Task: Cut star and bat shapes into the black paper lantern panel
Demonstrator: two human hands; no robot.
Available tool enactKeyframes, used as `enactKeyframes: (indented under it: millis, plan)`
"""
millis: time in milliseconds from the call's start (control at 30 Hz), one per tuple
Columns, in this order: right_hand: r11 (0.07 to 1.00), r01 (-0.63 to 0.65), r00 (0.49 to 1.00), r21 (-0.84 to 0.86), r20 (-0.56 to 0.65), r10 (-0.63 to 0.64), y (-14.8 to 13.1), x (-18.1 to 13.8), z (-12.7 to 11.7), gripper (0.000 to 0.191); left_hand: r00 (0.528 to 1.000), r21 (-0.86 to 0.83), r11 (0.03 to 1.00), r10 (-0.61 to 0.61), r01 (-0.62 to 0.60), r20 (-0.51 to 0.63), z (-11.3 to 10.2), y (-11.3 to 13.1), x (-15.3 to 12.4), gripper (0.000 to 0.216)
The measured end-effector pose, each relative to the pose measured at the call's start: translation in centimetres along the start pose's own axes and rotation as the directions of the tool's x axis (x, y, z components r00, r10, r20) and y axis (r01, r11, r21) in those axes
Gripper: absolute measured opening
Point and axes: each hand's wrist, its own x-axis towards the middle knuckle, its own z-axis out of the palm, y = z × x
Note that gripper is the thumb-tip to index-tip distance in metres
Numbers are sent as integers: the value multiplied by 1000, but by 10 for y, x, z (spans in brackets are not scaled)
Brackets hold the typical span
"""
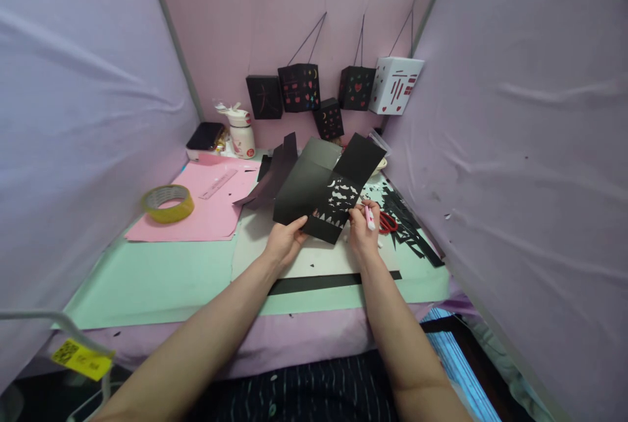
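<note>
My left hand (283, 240) pinches the near edge of a large folded black card sheet (314, 180) and holds it tilted up off the table. Small white-looking cut-outs, stars and zigzags, show in its lower right panel. My right hand (364, 227) is closed round a pink and white craft knife (368, 216) and rests against the right edge of that panel. Under both hands lies a white cutting board (318, 258) with a black paper strip (333, 281) along its near edge.
Pink paper (206, 203) with a ruler (218, 183) lies at left, next to a yellow tape roll (167, 203). Red scissors (388, 222) and black scraps (412, 226) sit right. A white bottle (242, 131) stands behind. Paper lanterns (299, 87) hang on the back wall.
</note>
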Motion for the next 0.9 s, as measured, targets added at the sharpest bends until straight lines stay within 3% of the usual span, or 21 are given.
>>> enactKeyframes:
  millis: [133,300,400,900]
  plan:
    - [1000,5,1000,29,-20,-4,0,0,1,36,1000,16,1000,2,-2,2,0,-1,-1,50]
    - [959,-183,983,216,16,184,-3,3,4,43,1000,29,1000,-11,11,-4,0,-1,-1,47]
    - [938,-243,970,249,61,235,-7,4,4,46,1000,26,1000,-15,15,-6,0,1,-1,43]
    - [976,-165,983,144,108,150,-11,-4,6,42,999,17,999,34,-34,-20,0,6,-2,49]
